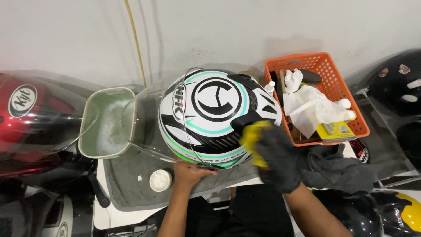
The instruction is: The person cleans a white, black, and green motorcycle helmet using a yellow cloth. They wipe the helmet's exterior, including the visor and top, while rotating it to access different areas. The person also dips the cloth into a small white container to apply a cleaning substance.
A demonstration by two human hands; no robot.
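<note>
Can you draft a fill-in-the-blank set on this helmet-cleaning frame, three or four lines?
1. The right hand, in a black glove, presses a ____ cloth against the white, black and green motorcycle helmet.
2. The bare left hand steadies the helmet at its ____ edge.
3. The crumpled white rag lies in the ____ plastic basket.
4. The green rectangular tub left of the helmet holds ____ water.

Missing words: yellow; lower; orange; soapy
</note>
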